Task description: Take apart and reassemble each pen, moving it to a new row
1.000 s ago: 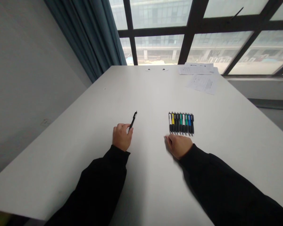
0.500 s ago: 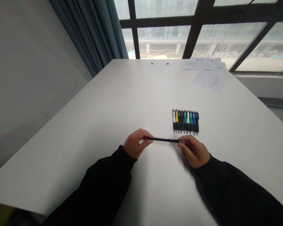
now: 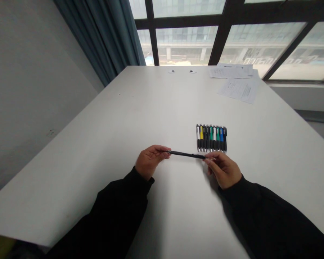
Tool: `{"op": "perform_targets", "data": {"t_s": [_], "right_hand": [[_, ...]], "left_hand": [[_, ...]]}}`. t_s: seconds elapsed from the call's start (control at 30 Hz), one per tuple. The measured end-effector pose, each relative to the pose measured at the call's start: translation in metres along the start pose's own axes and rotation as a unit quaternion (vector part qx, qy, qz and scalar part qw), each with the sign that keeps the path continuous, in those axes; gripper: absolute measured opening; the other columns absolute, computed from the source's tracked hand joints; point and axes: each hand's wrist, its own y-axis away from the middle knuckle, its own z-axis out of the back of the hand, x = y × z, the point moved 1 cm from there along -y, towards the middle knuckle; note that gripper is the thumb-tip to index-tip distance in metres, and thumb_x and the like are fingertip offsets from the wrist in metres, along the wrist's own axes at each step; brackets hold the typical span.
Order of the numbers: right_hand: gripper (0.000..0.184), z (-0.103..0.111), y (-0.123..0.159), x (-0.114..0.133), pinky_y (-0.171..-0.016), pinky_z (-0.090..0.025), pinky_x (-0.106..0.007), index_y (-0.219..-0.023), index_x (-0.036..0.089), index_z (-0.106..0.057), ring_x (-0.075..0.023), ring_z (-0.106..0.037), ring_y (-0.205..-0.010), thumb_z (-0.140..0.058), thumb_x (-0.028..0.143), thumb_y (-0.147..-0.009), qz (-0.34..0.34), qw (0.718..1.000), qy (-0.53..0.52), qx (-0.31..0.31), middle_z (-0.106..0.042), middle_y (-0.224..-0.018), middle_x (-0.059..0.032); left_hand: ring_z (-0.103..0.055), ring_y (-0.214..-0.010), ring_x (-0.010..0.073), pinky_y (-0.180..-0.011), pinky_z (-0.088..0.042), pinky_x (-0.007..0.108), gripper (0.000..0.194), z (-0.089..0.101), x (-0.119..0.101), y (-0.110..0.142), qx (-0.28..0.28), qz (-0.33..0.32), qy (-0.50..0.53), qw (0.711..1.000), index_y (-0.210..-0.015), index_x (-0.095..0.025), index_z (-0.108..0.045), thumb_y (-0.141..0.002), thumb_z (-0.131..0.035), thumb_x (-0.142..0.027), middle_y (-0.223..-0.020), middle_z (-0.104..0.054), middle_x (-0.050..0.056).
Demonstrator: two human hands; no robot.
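**Slim black pen point(image 3: 186, 154) spanning the gap between two pinching hands**

The person's left hand point(image 3: 150, 162) is gripping the pen's left end, and the right hand point(image 3: 223, 169) is gripping its right end. The pen is lying almost level across the view, with its left end slightly farther away, and it is crossing the space in front of the person. The left fingertips point(image 3: 164, 148) are pressed close together around the barrel, pinching it against the thumb. The right fingertips point(image 3: 208, 158) are pinching the other end, with the remaining fingers curling loosely underneath. How high the pen is sitting above the white table point(image 3: 70, 144) is hard to tell.

Just beyond the right end of the pen, a row of nine click pens point(image 3: 211, 138) is lying side by side in white, yellow, black, green and blue, with their silver tips pointing toward the person. Neither hand is touching that row. Two loose printed sheets point(image 3: 239, 84) are lying at the table's far end, and black sleeves point(image 3: 118, 205) are covering both forearms.
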Motion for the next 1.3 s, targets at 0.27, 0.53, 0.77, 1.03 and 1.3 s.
{"op": "perform_targets", "data": {"t_s": [0.27,0.53,0.77,1.03,1.3], "right_hand": [[0.026,0.0,-0.002,-0.003,-0.044,-0.044,-0.027,-0.093,0.019,-0.063,-0.0125,-0.055,-0.045,-0.064,0.044,-0.084,0.007,1.0,0.004,-0.003,-0.069,-0.076,-0.0038],[0.029,0.0,-0.001,0.006,-0.046,-0.043,-0.026,-0.089,0.019,-0.063,-0.0123,-0.054,-0.045,-0.06,0.048,-0.086,0.001,0.999,0.038,-0.005,-0.071,-0.077,-0.0039],[0.032,0.001,-0.001,0.011,-0.045,-0.041,-0.025,-0.08,0.019,-0.061,-0.0117,-0.053,-0.044,-0.055,0.048,-0.09,0.007,0.997,0.078,0.004,-0.068,-0.069,-0.002],[0.031,0.002,-0.001,0.012,-0.046,-0.04,-0.026,-0.078,0.02,-0.059,-0.0122,-0.053,-0.045,-0.052,0.047,-0.092,0.008,0.996,0.091,0.017,-0.064,-0.065,-0.0008],[0.035,0.004,-0.002,0.009,-0.05,-0.042,-0.027,-0.072,0.021,-0.057,-0.0141,-0.053,-0.046,-0.049,0.049,-0.093,0.018,0.991,0.126,0.027,-0.058,-0.055,0.001]], "left_hand": [[-0.063,-0.063,0.0116,-0.064,-0.053,0.025,0.024,0.0,-0.001,-0.003,-0.007,-0.013,-0.029,0.999,-0.084,-0.014,-0.071,-0.071,-0.081,-0.032,-0.076,-0.072,0.005],[-0.061,-0.058,0.0121,-0.058,-0.049,0.025,0.03,-0.001,-0.002,-0.002,-0.016,-0.003,-0.05,0.999,-0.083,-0.014,-0.066,-0.071,-0.08,-0.038,-0.064,-0.067,0.002],[-0.062,-0.057,0.0132,-0.059,-0.051,0.027,0.034,-0.003,-0.004,-0.001,-0.015,-0.002,-0.097,0.995,-0.079,-0.014,-0.064,-0.071,-0.078,-0.044,-0.064,-0.068,0.003],[-0.06,-0.055,0.0124,-0.058,-0.051,0.027,0.035,-0.005,-0.008,0.0,-0.013,0.005,-0.115,0.993,-0.076,-0.014,-0.064,-0.071,-0.077,-0.046,-0.064,-0.067,0.003],[-0.059,-0.054,0.0125,-0.056,-0.051,0.028,0.037,-0.003,-0.005,-0.001,-0.001,0.017,-0.124,0.992,-0.074,-0.014,-0.063,-0.072,-0.075,-0.049,-0.065,-0.068,0.004]]}}
